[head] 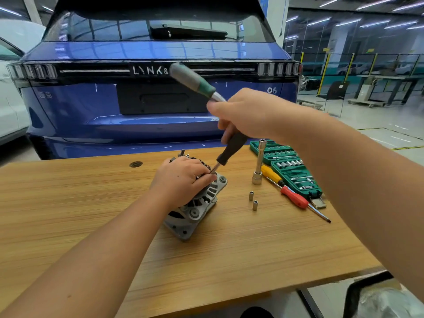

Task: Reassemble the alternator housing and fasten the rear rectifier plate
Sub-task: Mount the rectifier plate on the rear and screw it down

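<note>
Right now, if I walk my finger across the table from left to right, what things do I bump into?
Dark round hole → left hand on the alternator → two small sockets → tall socket extension → red screwdriver → green socket case.

- Wooden table [68, 203] in front, dark round hole [135, 164] near its far edge.
- Blue car [96, 104] just behind the table, tail toward the camera; white car [9, 106] at left.
- Glossy pale floor [378, 125] with yellow-black line.
- Glass partitions [344, 42], yellow posts [324, 74] at right.
- Strip lights [371, 3] on the ceiling.
</note>
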### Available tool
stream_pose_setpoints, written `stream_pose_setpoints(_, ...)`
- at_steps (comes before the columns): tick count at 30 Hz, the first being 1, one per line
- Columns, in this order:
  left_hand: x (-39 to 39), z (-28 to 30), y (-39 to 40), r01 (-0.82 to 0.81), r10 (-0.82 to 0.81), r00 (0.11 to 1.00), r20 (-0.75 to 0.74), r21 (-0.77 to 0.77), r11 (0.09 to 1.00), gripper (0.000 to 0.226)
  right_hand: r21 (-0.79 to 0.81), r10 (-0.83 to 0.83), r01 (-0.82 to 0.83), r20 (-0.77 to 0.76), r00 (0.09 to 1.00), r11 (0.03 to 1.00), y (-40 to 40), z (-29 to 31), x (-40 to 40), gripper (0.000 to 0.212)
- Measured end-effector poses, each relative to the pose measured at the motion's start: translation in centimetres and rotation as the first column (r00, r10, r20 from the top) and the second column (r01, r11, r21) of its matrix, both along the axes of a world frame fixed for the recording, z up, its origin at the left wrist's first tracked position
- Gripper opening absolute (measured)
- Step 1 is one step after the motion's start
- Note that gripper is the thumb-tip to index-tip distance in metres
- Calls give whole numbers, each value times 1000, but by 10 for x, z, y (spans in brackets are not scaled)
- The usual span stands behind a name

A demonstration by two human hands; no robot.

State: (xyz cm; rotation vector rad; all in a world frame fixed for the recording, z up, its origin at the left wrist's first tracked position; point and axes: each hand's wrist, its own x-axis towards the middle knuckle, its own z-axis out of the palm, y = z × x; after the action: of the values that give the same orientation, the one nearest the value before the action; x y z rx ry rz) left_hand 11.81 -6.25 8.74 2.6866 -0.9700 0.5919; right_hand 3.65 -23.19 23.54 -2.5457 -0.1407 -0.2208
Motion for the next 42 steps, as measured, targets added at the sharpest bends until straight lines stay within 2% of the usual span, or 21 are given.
stream_pose_setpoints(1, 0, 0, 0, 2, -2, 1000, 1, 1, 1000, 54, 207, 42, -21, -98, 994, 978, -5, -1, 0, 52)
stream_pose_setpoints(2, 0, -1, 0, 3, -3, 1000, 0, 2, 1000, 54, 446, 116, -30, -169, 979, 895, -8, -4, 1, 47)
stream_pose_setpoints(3, 0, -1, 1, 2, -2, 1000, -4, 2, 1000, 55, 673, 199, -21, -189, 962, 740, -9, -8, 1, 41)
stream_pose_setpoints(5, 1, 0, 0, -1, 1, 1000, -13, 7, 1000, 56, 952, 271, 6, -93, 958, 306, -5, -25, 2, 29)
stream_pose_setpoints(7, 0, 0, 1, 0, 0, 1000, -13, 6, 1000, 57, 993, 174, -19, 39, 984, -114, 6, -43, 6, 24)
stream_pose_setpoints(8, -1, 0, 0, 3, -3, 1000, -11, 7, 1000, 57, 963, 109, -48, 80, 991, -266, 12, -50, 7, 23)
stream_pose_setpoints(9, -1, 1, 1, 5, -5, 1000, -10, 10, 1000, 58, 929, 72, -77, 110, 991, -362, 16, -56, 7, 21)
stream_pose_setpoints(11, -1, 0, 2, 12, -12, 1000, -11, 15, 1000, 59, 902, 80, -139, 187, 979, -408, 19, -65, 4, 17)
stream_pose_setpoints(16, 0, 0, 1, 8, -8, 1000, -18, 4, 1000, 57, 917, 144, -337, 370, 918, -212, 16, -84, 0, 9)
stream_pose_setpoints(18, 0, 0, 0, 4, -4, 1000, -21, -2, 1000, 56, 903, 96, -424, 429, 898, -66, 14, -85, 2, 10)
stream_pose_setpoints(19, 1, -1, 0, 2, -2, 1000, -23, -2, 1000, 55, 874, 29, -477, 477, 879, 95, 14, -86, 3, 12)
stream_pose_setpoints(20, 1, -1, 0, 1, -1, 1000, -23, 0, 1000, 54, 800, -68, -506, 552, 831, 323, 16, -87, 4, 14)
stream_pose_setpoints(22, 1, 0, 0, 3, -3, 1000, -11, -5, 1000, 46, 525, -172, -434, 759, 628, 732, 21, -90, 6, 16)
stream_pose_setpoints(24, 0, 0, 1, 22, -22, 1000, 5, -14, 1000, 44, 300, -127, -288, 860, 495, 909, 25, -91, 7, 15)
stream_pose_setpoints(26, 3, -4, 3, 34, -34, 999, -8, -35, 999, 44, 131, -37, -165, 878, 477, 978, 23, -86, 5, 15)
stream_pose_setpoints(28, 6, -7, 5, 17, -25, 995, -95, -80, 997, 36, -20, 30, -26, 853, 521, 999, 21, -76, -2, 16)
stream_pose_setpoints(29, 7, -7, 4, -5, -3, 993, -119, -67, 998, 38, -94, 47, 55, 823, 566, 994, 20, -70, -6, 18)
stream_pose_setpoints(32, 6, -6, 1, -10, 10, 1000, 19, 1, 1000, 56, -310, 35, 247, 686, 727, 918, 18, -52, -13, 18)
stream_pose_setpoints(35, 4, -4, 1, -8, 8, 1000, 23, -3, 1000, 61, -421, -8, 273, 534, 846, 865, 15, -34, -15, 22)
stream_pose_setpoints(38, 4, -5, 1, -7, 7, 1000, 17, 8, 1000, 60, -409, -23, 166, 332, 943, 897, 13, -15, -10, 31)
stream_pose_setpoints(42, 4, -4, 1, 7, -7, 1000, 10, 7, 1000, 57, -114, 18, -25, -65, 998, 993, 10, 7, -10, 28)
